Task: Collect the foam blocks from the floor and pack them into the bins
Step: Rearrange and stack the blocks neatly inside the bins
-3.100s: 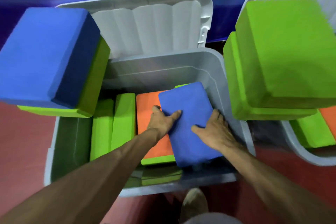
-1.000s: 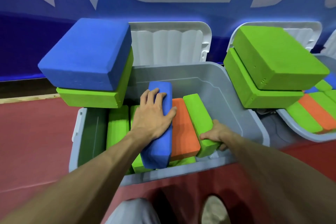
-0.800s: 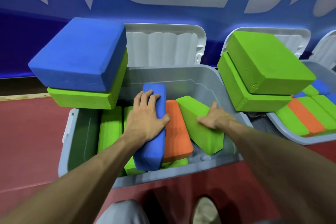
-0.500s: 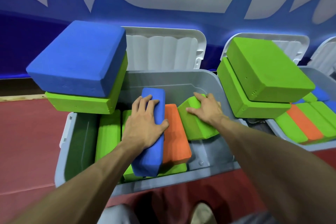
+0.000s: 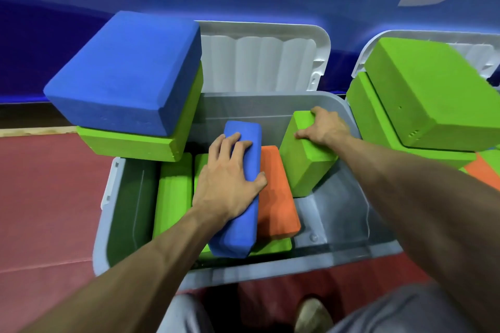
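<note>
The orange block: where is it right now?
In the head view the orange block lies in the grey bin, between the blue block under the left hand and the green block that the right hand grips.

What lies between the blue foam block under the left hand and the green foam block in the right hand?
An orange rectangular foam block on edge, against the blue foam block, beside the green foam block; head view.
</note>
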